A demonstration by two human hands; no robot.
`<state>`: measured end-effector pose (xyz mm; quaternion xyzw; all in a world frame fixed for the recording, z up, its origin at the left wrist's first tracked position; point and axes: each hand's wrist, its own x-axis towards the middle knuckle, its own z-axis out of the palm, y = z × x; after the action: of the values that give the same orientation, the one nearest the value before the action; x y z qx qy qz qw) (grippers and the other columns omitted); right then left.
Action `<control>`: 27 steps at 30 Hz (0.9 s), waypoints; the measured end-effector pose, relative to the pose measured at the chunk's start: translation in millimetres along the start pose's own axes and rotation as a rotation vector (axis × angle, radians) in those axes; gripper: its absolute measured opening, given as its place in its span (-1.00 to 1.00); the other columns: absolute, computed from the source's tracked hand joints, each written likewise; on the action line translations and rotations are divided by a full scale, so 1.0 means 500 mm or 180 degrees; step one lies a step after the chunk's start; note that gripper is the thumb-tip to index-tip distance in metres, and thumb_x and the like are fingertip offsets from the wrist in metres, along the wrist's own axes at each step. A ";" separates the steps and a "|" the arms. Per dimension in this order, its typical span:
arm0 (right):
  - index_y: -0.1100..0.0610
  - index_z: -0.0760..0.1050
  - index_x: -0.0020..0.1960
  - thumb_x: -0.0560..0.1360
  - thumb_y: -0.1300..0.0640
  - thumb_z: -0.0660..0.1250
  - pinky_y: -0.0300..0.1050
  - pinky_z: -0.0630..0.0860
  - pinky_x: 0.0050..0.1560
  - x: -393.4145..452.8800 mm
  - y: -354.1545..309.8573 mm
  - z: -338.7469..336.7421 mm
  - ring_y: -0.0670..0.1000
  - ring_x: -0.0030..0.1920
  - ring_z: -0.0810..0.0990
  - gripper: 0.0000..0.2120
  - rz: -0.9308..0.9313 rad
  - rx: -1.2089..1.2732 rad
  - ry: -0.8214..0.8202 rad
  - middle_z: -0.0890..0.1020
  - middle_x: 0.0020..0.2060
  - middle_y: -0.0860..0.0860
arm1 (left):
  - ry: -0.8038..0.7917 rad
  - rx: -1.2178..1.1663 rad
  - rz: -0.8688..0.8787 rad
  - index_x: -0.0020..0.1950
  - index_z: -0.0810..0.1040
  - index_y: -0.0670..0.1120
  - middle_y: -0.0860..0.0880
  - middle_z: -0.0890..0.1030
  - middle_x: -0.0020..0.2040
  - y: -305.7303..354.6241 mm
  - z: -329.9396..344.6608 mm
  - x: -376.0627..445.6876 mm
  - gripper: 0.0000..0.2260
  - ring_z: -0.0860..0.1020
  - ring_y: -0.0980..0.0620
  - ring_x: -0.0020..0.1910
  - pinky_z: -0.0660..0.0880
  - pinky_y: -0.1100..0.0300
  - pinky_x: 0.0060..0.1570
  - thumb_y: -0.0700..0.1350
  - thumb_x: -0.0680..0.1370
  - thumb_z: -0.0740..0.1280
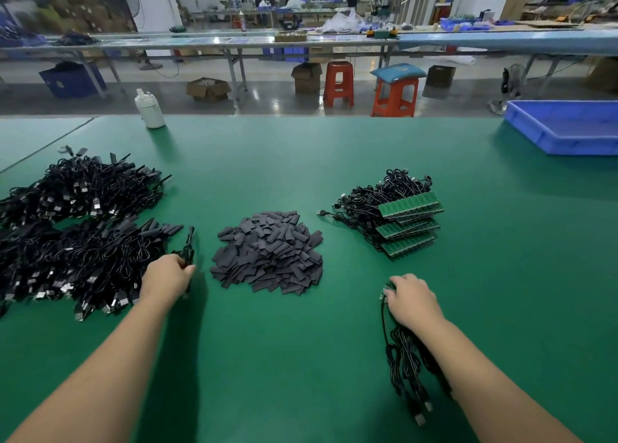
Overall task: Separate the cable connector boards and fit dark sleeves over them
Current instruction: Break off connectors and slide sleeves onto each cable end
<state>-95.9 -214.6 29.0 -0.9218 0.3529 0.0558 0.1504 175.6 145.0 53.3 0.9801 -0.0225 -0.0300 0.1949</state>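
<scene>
A heap of dark sleeves (269, 253) lies in the middle of the green mat. To its right sits a stack of green connector boards (409, 223) joined in strips, with black cables attached. My left hand (165, 275) grips a sleeved black cable (189, 248) at the edge of a big pile of sleeved cables (80, 238) on the left. My right hand (413, 300) holds a small strip of green boards (387, 290), whose black cables (406, 365) trail toward me under my forearm.
A white bottle (149, 110) stands at the mat's far edge on the left. A blue plastic tray (565, 128) sits at the far right. Beyond the mat are stools, cartons and other workbenches.
</scene>
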 end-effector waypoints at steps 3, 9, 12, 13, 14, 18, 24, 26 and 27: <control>0.07 0.51 0.33 0.63 -0.02 0.20 0.04 0.47 0.21 -0.007 -0.002 0.002 0.10 0.27 0.44 -0.67 0.0028 0.0253 0.0095 0.51 0.24 0.08 | -0.0232 0.0278 -0.0036 -0.11 0.58 -0.14 -0.10 0.64 -0.42 -0.022 0.009 0.024 -0.79 0.62 -0.07 -0.32 0.58 0.09 -0.21 0.01 0.57 0.37; 0.05 0.62 0.16 0.59 0.06 0.31 -0.17 0.42 -0.02 -0.013 -0.005 -0.019 -0.03 -0.01 0.55 -0.81 0.0229 0.1260 0.0051 0.62 0.09 -0.02 | -0.0053 0.0755 -0.0052 0.02 0.57 -0.16 -0.15 0.55 -0.07 -0.016 0.023 0.028 -0.76 0.53 -0.16 -0.17 0.53 0.04 -0.15 0.03 0.56 0.37; 0.00 0.66 0.07 0.57 0.09 0.36 -0.18 0.42 -0.06 -0.018 0.000 -0.031 -0.12 -0.09 0.56 -0.87 0.0264 0.1842 -0.0010 0.67 -0.05 -0.10 | 0.0191 0.0689 -0.0117 0.12 0.49 -0.17 -0.18 0.47 0.04 -0.021 0.038 0.015 -0.73 0.52 -0.20 -0.11 0.50 -0.01 -0.15 0.00 0.57 0.36; -0.01 0.66 0.06 0.57 0.10 0.36 -0.17 0.43 -0.05 -0.019 0.001 -0.034 -0.12 -0.07 0.57 -0.87 0.0263 0.1960 -0.0035 0.67 -0.06 -0.11 | 0.0293 0.0647 -0.0095 0.18 0.46 -0.17 -0.19 0.46 0.08 -0.017 0.044 0.009 -0.70 0.52 -0.23 -0.05 0.50 -0.04 -0.13 -0.01 0.56 0.36; 0.00 0.66 0.06 0.57 0.12 0.36 -0.16 0.44 -0.03 -0.021 0.002 -0.037 -0.11 -0.05 0.58 -0.87 0.0259 0.2044 -0.0063 0.67 -0.06 -0.12 | 0.0401 0.0607 -0.0013 0.23 0.45 -0.17 -0.20 0.46 0.12 -0.009 0.049 0.004 -0.68 0.52 -0.24 -0.02 0.51 -0.06 -0.11 -0.03 0.56 0.36; 0.05 0.64 0.10 0.56 0.15 0.37 -0.18 0.44 0.02 -0.027 -0.003 -0.046 -0.08 -0.02 0.58 -0.86 0.0237 0.1938 -0.0075 0.66 -0.06 -0.07 | 0.0632 0.0198 0.0815 0.26 0.51 -0.12 -0.13 0.54 0.12 0.072 0.055 -0.031 -0.74 0.58 -0.10 -0.14 0.58 0.01 -0.15 -0.08 0.60 0.28; 0.03 0.64 0.04 0.57 0.09 0.36 -0.25 0.38 -0.19 -0.039 -0.027 -0.062 -0.14 -0.14 0.53 -0.90 0.0058 0.1443 -0.0013 0.63 -0.13 -0.11 | -0.0631 -0.0475 0.2300 0.14 0.61 0.06 0.11 0.67 0.00 0.262 0.105 -0.202 -0.79 0.60 0.14 -0.09 0.57 0.15 -0.01 0.06 0.62 0.24; 0.02 0.64 0.02 0.57 0.09 0.35 -0.23 0.39 -0.13 -0.043 -0.035 -0.062 -0.12 -0.12 0.54 -0.90 0.0005 0.1452 -0.0014 0.63 -0.14 -0.11 | -0.1383 -0.0742 0.2380 0.35 0.49 0.06 0.09 0.64 0.13 0.309 0.139 -0.267 -0.66 0.61 0.15 -0.03 0.53 0.20 0.09 0.12 0.61 0.23; 0.01 0.64 0.01 0.56 0.08 0.36 -0.23 0.39 -0.11 -0.045 -0.038 -0.062 -0.12 -0.12 0.55 -0.91 -0.0018 0.1468 -0.0003 0.63 -0.16 -0.12 | -0.1631 -0.0841 0.2344 0.43 0.41 0.06 0.08 0.62 0.16 0.327 0.156 -0.293 -0.60 0.60 0.16 -0.02 0.50 0.22 0.09 0.14 0.61 0.24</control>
<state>-99.9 -196.9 67.6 -0.8640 0.3536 -0.0263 0.3575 19.1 -27.4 51.4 0.8347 -0.4123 -0.2025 0.3038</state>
